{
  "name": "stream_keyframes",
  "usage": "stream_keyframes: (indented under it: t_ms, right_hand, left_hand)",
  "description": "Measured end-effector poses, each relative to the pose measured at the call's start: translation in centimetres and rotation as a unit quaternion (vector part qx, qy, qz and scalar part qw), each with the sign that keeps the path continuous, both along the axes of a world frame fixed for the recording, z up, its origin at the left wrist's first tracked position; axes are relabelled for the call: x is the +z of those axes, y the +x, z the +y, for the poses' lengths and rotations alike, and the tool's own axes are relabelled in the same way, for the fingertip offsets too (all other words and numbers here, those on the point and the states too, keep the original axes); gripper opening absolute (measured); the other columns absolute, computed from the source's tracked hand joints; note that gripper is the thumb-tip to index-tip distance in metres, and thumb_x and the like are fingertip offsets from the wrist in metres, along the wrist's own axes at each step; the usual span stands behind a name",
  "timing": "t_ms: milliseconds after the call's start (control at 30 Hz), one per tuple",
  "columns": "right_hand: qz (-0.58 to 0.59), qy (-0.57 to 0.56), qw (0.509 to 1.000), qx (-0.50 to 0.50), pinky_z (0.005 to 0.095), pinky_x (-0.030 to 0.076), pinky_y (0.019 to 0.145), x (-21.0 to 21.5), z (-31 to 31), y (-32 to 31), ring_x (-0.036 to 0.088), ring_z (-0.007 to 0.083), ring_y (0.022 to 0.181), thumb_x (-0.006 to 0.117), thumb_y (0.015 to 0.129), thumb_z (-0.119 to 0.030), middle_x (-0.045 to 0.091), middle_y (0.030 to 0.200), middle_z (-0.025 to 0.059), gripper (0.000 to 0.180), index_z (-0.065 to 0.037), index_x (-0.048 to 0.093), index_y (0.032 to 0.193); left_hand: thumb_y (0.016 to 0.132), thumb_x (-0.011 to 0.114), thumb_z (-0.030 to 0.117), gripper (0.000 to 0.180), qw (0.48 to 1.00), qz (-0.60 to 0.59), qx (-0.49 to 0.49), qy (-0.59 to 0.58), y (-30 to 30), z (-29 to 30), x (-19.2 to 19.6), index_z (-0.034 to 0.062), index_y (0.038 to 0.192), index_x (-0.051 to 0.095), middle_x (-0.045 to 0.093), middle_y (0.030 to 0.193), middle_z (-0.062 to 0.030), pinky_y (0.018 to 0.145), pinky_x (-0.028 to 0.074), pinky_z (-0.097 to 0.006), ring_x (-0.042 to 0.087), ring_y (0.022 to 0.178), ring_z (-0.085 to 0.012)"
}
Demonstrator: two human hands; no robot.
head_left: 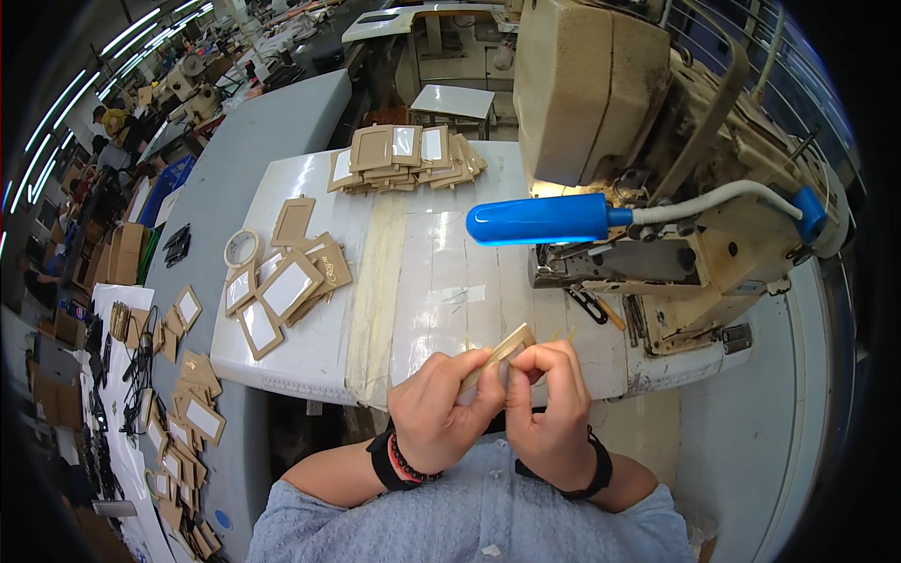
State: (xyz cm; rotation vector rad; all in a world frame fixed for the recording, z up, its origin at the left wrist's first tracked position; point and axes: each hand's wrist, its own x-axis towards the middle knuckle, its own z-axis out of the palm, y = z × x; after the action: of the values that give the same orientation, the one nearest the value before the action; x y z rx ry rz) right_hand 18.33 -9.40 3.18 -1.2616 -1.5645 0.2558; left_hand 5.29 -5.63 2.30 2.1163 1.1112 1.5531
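A tan, flat card holder (511, 345) is held on edge between my hands, over the front edge of the white sewing table (422, 258). My left hand (434, 405) pinches its left part between thumb and fingers. The fingers of my right hand (554, 399) are closed at its right side, thumb against fingertips. Thin pale thread ends (571, 333) show just beyond my right fingers. Most of the holder's lower part is hidden by my hands.
To the right stands a beige sewing machine (591, 94) with a blue lamp (540, 219). Black thread snips (588, 306) lie below it. Card holders are piled at the back (375, 148) and left (286, 286), beside a tape roll (242, 249). More holders (204, 419) lie on the grey surface.
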Motion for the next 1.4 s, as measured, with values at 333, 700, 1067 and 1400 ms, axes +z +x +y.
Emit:
stream_keyframes:
  t_ms: [333,700,1067,1400]
  right_hand:
    - [-0.003,0.014,1.000,0.000,0.0323,0.051,0.063,0.02,0.31,-0.26,0.057,0.0247,0.072,0.059,0.086,0.009,0.055,0.090,0.0148,0.017,0.003,0.052,0.100]
    - [-0.016,0.017,1.000,-0.002,0.0316,0.051,0.062,-0.10,0.18,-0.12,0.058,0.0249,0.073,0.059,0.085,0.010,0.055,0.090,0.0149,0.018,0.003,0.052,0.100]
    - [-0.006,0.032,0.999,0.003,0.0312,0.050,0.062,0.05,0.28,-0.10,0.056,0.0242,0.073,0.059,0.086,0.009,0.055,0.090,0.0150,0.016,0.003,0.052,0.099]
    - [0.000,0.038,0.999,-0.005,0.0313,0.050,0.062,0.23,0.31,-0.33,0.057,0.0240,0.073,0.060,0.087,0.008,0.055,0.091,0.0145,0.015,0.002,0.052,0.099]
  left_hand:
    - [0.078,0.074,0.004,0.016,1.000,-0.001,0.008,0.007,-0.14,0.03,0.10,0.0007,0.092,0.068,0.062,0.066,-0.0095,0.046,0.044,-0.027,0.057,0.051,-0.0165]
    - [0.077,0.074,0.003,0.017,1.000,0.001,0.004,0.022,-0.35,0.34,0.12,0.0007,0.092,0.068,0.062,0.065,-0.0092,0.046,0.043,-0.026,0.058,0.051,-0.0166]
    - [0.078,0.075,0.004,0.016,1.000,-0.001,0.004,0.024,-0.32,0.23,0.43,0.0014,0.092,0.068,0.062,0.065,-0.0089,0.045,0.043,-0.026,0.057,0.050,-0.0158]
    - [0.078,0.075,0.004,0.015,0.999,0.003,0.013,0.037,-0.19,0.13,0.63,0.0025,0.092,0.069,0.059,0.062,-0.0072,0.043,0.041,-0.026,0.054,0.047,-0.0146]
